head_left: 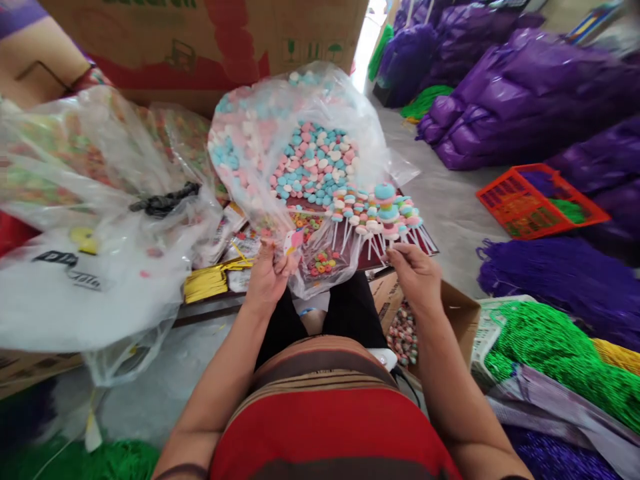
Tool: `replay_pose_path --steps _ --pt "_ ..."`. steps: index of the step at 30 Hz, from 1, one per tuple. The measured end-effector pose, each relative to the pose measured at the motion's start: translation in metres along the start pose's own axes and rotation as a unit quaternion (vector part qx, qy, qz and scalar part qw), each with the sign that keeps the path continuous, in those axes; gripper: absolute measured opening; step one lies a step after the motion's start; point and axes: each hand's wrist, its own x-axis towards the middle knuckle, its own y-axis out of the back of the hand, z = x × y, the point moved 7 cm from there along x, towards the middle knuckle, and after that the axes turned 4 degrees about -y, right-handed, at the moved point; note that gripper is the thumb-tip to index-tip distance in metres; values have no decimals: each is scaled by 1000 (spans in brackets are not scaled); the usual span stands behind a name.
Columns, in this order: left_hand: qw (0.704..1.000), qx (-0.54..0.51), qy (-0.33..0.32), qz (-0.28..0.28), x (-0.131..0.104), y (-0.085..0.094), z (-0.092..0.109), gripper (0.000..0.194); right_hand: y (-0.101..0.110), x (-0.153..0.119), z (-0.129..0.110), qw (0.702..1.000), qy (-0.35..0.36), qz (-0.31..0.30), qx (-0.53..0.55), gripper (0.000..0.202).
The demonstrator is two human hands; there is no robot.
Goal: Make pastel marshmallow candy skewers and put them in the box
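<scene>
My left hand [270,275] is closed in a pinch on a small plastic wrapper [294,241] with a pink, white and yellow print. Between the fingers of my right hand [416,272] is the stick of a candy skewer [386,208], held upright, with blue, pink and white sweets stacked on it. Beside and behind that skewer, several similar candy skewers [353,212] lie bunched at the table's right edge, white sticks toward me. Just beyond my left hand, a clear bag [325,262] holds colourful ring-shaped sweets.
A large open bag of pink, blue and white sweets [320,157] stands at the back. Gold twist ties [205,285] lie on the left. Below right, a cardboard box [457,320] holds wrapped sweets. An orange crate [543,200] and purple bundles [530,93] are on the floor.
</scene>
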Motion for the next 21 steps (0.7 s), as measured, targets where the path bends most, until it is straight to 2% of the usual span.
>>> replay_pose_path --steps 4,7,10,14,18,21 --pt "1000 17 -16 3 0 8 3 56 -6 -22 -21 995 51 -78 29 10" --pt "999 45 -20 3 0 14 4 60 -9 -31 -33 985 88 -140 43 12" --pt "998 59 -26 17 -1 18 6 60 -11 -35 -36 979 98 -172 40 14" --pt "993 101 -54 9 -5 16 7 58 -23 -34 -25 983 26 -163 77 15" --pt "970 223 -90 -45 -11 13 7 49 -56 -30 -23 960 -56 -153 226 22" --pt "942 308 -122 -51 -16 18 10 44 -81 -27 -22 944 -123 -125 280 28"
